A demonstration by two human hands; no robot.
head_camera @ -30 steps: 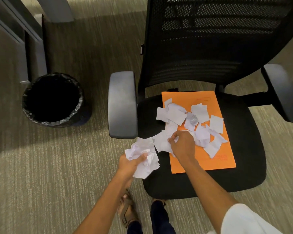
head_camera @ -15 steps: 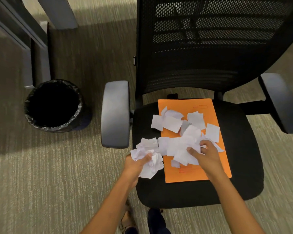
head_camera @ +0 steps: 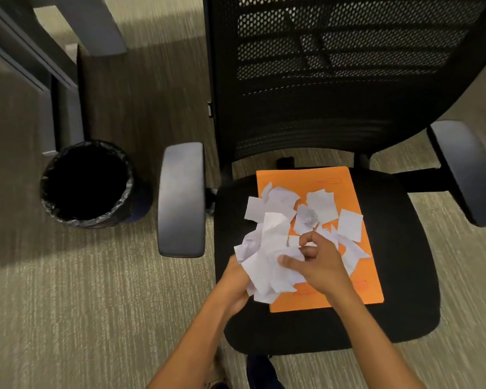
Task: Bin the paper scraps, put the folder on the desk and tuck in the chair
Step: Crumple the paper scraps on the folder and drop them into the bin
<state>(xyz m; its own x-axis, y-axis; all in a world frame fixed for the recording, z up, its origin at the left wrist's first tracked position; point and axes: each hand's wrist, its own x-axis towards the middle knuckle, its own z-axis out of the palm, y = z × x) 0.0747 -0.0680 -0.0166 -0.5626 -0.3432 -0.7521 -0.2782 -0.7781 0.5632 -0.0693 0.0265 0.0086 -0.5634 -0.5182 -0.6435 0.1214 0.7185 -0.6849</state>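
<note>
An orange folder (head_camera: 357, 293) lies flat on the black seat of an office chair (head_camera: 399, 276). Several loose white paper scraps (head_camera: 320, 203) are spread over the folder's upper half. My left hand (head_camera: 233, 287) holds a crumpled bunch of scraps (head_camera: 267, 265) at the seat's front left. My right hand (head_camera: 320, 265) presses more scraps into that same bunch, thumb and fingers pinched on the paper. A round bin (head_camera: 86, 183) lined with a black bag stands on the carpet to the chair's left.
The chair's left armrest (head_camera: 181, 200) stands between the seat and the bin. Its right armrest (head_camera: 466, 169) juts out at far right. Grey desk legs (head_camera: 65, 88) rise behind the bin. My feet (head_camera: 260, 372) show below the seat's front edge.
My right hand gathered scraps off the folder and brought them left to meet the bunch in my left hand. Both hands have come together over the seat's front left.
</note>
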